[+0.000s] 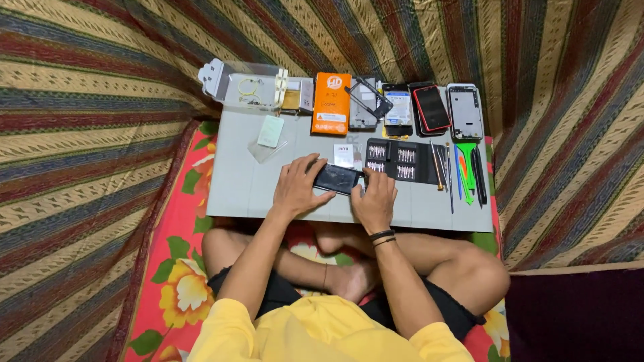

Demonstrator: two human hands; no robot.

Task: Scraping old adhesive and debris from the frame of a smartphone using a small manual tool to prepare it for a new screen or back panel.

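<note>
A black smartphone [337, 178] lies on the grey work mat [241, 188], near its middle, gripped at the left end by the left hand [297, 189] and at the right end by the right hand [374, 200]. Light, stiff and likely slippery, its glass face looks fragile; the edges seem the safest hold.

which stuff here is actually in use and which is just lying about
In use: black phone, held by left hand and right hand.

Lying about: orange box, red-edged phone, screwdriver bit case, green pry tool, clear plastic box, grey mat.
</note>
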